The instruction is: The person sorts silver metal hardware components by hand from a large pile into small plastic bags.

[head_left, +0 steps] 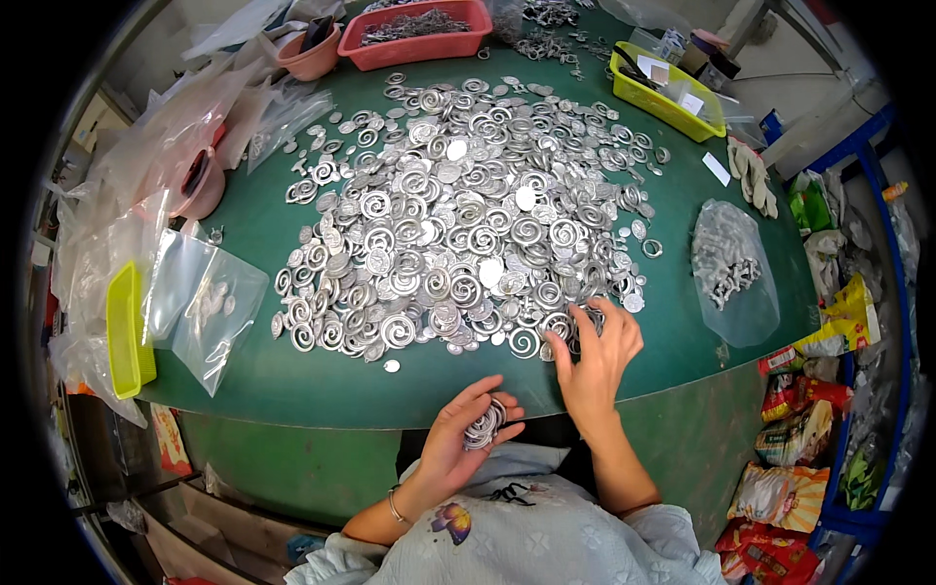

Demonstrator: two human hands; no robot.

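A broad heap of silvery metal spiral pieces (483,239), mixed with small flat oval discs, is spread over the green table. Held near the table's front edge, my left hand (453,439) has its fingers curled around a small stack of spiral pieces (485,425). My right hand (600,366) reaches to the heap's near right edge. Its thumb and forefinger are apart, with the fingertips at spiral pieces there; no piece shows clearly gripped. The other fingertips partly cover the pieces under them.
A clear bag of small metal parts (736,268) lies right, below white gloves (751,177). Flat plastic bags (210,312) and a yellow-green tray (127,331) lie left. Behind the heap stand a pink basin (414,49) and a yellow basket (663,102). Blue shelving (902,390) is at right.
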